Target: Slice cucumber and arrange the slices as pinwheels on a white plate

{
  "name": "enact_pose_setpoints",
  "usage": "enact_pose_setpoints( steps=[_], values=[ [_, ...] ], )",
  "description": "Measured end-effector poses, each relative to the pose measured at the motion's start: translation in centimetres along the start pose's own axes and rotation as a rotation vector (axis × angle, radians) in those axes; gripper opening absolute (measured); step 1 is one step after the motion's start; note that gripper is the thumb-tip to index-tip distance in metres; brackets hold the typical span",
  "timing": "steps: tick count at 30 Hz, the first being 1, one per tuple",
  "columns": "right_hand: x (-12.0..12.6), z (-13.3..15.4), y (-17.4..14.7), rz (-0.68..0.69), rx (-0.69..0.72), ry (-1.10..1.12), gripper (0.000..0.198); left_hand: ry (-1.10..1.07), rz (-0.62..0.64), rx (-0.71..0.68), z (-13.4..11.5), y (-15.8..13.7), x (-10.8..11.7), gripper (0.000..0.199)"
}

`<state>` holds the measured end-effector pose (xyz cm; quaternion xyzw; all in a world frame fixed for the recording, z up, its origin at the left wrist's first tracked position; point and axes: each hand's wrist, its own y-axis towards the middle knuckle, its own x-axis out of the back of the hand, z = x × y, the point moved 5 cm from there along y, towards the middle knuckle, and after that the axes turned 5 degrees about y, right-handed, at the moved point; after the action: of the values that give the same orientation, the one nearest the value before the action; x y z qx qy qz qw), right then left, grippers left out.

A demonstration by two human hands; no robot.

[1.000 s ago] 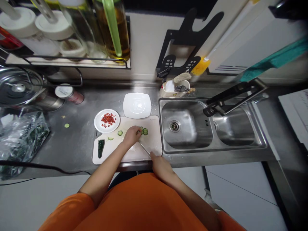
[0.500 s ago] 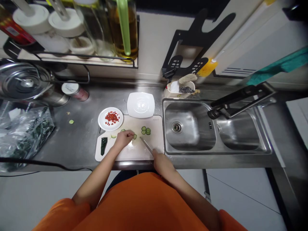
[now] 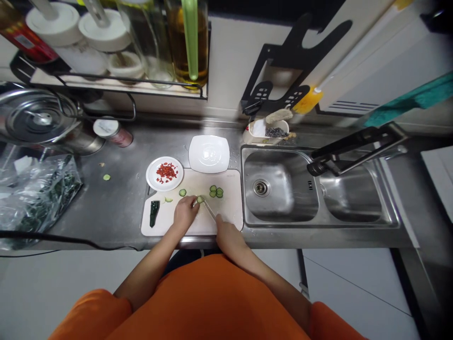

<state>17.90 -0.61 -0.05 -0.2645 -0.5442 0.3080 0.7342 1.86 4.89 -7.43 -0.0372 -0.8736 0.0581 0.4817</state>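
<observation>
My left hand (image 3: pixel 186 212) is closed over the white cutting board (image 3: pixel 191 229), its fingertips pinching a cucumber slice (image 3: pixel 200 199). In my right hand (image 3: pixel 228 234) is a knife (image 3: pixel 209 209), gripped by the handle, its tip close against that slice; whether the blade touches it I cannot tell. Several cucumber slices (image 3: pixel 216 191) lie grouped at the board's right. A single slice (image 3: pixel 182 192) and a pale green scrap (image 3: pixel 169 199) rest left of my fingers. Near the board's left edge lies a dark green cucumber piece (image 3: pixel 154 213).
Behind the board stand a white plate (image 3: pixel 150 182) of chopped red pieces and a white square dish (image 3: pixel 208 156). The double sink (image 3: pixel 283 189) is to the right. A plastic bag of greens (image 3: pixel 53 189), a pot (image 3: pixel 42 118) and a can (image 3: pixel 113 132) are at left.
My right hand and the knife have moved left, up to the slice in my left hand. My left hand has shifted slightly right and down, leaving the single slice behind it in fuller view.
</observation>
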Motion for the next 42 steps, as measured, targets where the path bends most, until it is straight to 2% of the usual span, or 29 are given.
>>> enact_pose_setpoints(
  steps=[9, 22, 37, 42],
  values=[
    [0.01, 0.63, -0.19, 0.028, -0.015, 0.001, 0.040, 0.002, -0.052, 0.024, -0.21, -0.21, -0.22, 0.021],
    [-0.39, 0.57, 0.06, 0.003, -0.022, 0.015, 0.036, -0.005, -0.030, 0.023, -0.23, -0.17, -0.23, 0.021],
    [-0.44, 1.02, 0.58, 0.069, -0.004, 0.042, 0.044, 0.001, -0.038, 0.024, -0.21, -0.06, -0.27, 0.020],
    [-0.72, 0.37, -0.02, 0.098, -0.023, 0.034, 0.044, -0.007, -0.041, 0.043, -0.14, 0.03, -0.22, 0.017]
  ],
)
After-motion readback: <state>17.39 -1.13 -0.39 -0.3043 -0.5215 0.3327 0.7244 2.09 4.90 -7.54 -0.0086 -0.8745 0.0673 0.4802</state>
